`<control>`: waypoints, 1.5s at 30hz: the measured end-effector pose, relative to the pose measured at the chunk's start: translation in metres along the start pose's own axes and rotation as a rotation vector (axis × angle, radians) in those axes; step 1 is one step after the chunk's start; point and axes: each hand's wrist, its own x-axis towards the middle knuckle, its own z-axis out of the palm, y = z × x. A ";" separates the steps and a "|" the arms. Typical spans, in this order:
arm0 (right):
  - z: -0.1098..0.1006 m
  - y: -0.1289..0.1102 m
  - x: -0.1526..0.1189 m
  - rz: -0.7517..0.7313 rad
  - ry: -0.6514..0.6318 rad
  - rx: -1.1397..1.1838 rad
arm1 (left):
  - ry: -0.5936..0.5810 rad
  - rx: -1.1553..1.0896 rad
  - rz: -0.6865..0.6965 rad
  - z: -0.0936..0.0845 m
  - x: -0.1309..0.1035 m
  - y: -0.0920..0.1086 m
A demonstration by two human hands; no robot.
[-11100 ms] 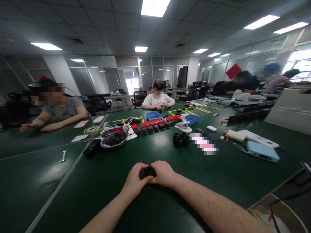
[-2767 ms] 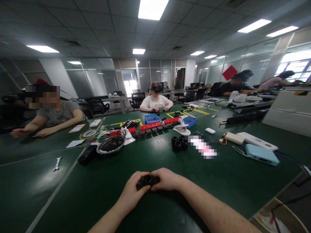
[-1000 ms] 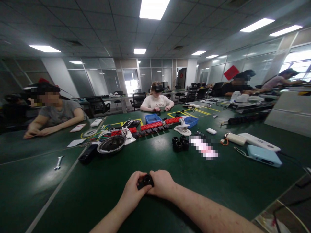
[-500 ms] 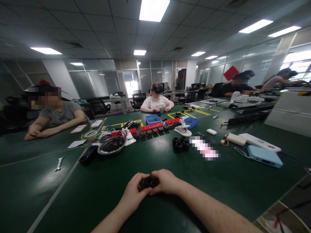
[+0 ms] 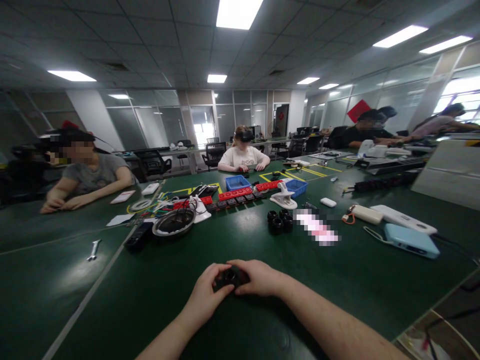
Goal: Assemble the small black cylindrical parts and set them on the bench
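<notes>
Low over the near part of the green table, both my hands hold one small black round part with a ring-like opening facing up. My left hand grips its left side between thumb and fingers. From the other side, my right hand closes around it, covering part of it. Farther off, slightly right, several black cylindrical pieces stand grouped together, similar in colour to the held part. Its exact kind cannot be made out.
Beyond my hands lie a metal bowl, red strips, blue bins and a white clip. A wrench rests left; a light-blue power bank lies right. Several people sit around the table.
My right hand's fingers have shifted slightly over the top of the black part, and it is turned a little. Both hands keep hold of it. The view has moved slightly.
</notes>
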 end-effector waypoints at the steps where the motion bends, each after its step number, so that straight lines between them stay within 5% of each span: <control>1: -0.002 0.002 0.000 -0.002 -0.028 0.015 | -0.011 -0.007 0.011 0.000 0.000 0.000; 5: 0.001 0.003 0.003 0.059 -0.048 -0.009 | -0.034 -0.007 0.017 0.001 -0.001 0.000; 13: 0.026 -0.013 0.010 0.189 0.130 -0.345 | 0.087 0.051 -0.096 0.006 0.000 0.000; 26: -0.003 -0.002 -0.001 0.052 -0.041 -0.024 | 0.021 -0.009 0.008 0.002 0.000 -0.001; 37: 0.028 -0.016 0.010 0.213 0.129 -0.333 | 0.104 0.041 -0.053 0.005 0.001 -0.001; 45: 0.005 -0.005 0.002 0.052 0.044 -0.065 | 0.032 -0.002 -0.015 0.001 -0.001 0.000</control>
